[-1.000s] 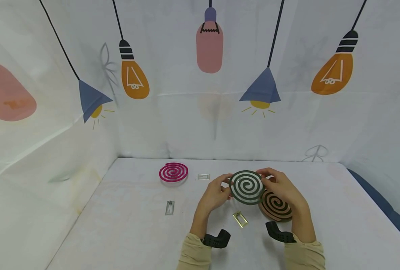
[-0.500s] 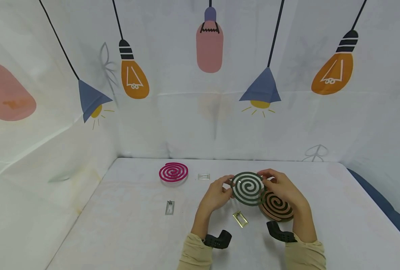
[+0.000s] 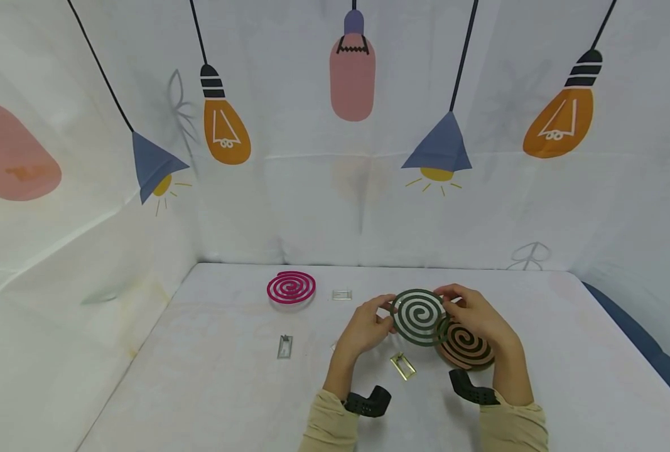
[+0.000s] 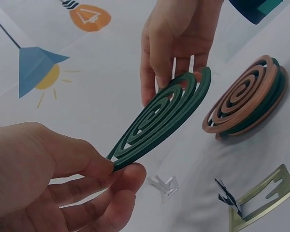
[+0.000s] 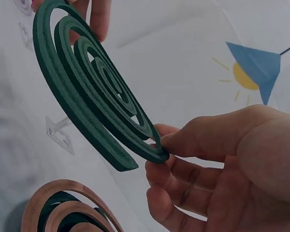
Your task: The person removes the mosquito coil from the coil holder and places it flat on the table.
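Both hands hold a green mosquito coil (image 5: 46,58) above the table, one at each side. My left hand (image 3: 367,323) pinches its left rim between thumb and fingers. At the opposite rim, thumb and fingertips of my right hand (image 3: 477,314) pinch the coil. It is tilted, and its spiral gaps show. Below and right of it lies a stack of brown and green coils (image 4: 268,87), partly overlapped by the held coil in the head view. A gold-coloured metal coil stand (image 4: 266,205) with a raised prong lies in front, between the forearms.
A pink coil (image 3: 291,288) sits slightly raised at the back left of the white table (image 3: 221,389). Silver metal stands lie nearby: one stand (image 3: 284,347) at the left, another stand (image 3: 342,295) farther back. A white printed cloth (image 3: 312,207) rises behind the table.
Both hands have shifted slightly right and nearer with the green coil, which overlaps the stack a little more. Their pinch on it is the same; the table's other things stay put.
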A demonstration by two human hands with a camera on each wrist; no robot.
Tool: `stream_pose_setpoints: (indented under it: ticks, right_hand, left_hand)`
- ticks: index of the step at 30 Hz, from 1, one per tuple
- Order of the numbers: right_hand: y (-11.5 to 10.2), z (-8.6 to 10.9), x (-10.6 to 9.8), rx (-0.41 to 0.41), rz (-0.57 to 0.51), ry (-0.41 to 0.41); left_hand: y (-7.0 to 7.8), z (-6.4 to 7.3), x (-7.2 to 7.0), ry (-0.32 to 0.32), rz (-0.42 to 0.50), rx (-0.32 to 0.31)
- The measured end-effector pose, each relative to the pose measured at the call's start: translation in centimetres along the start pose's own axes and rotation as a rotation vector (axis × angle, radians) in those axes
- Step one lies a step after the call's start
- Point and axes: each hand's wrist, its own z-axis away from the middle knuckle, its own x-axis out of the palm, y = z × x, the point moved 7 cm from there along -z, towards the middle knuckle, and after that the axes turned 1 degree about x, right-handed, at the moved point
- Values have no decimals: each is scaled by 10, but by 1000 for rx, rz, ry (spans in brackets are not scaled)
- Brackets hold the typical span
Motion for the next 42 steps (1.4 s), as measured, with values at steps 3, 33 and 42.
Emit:
stream_pose_setpoints:
  ticks: [3,33,42]
  right_hand:
    - [2,1,0,8,-5,-7]
    - [24,8,-12,34,51,41]
    - [28,12,-15,55,63,61]
  left_hand:
    - [1,0,2,-14,-13,-2]
    - [-1,-3,33,-78,-112,30]
    - [2,-3,41,-101,-111,44]
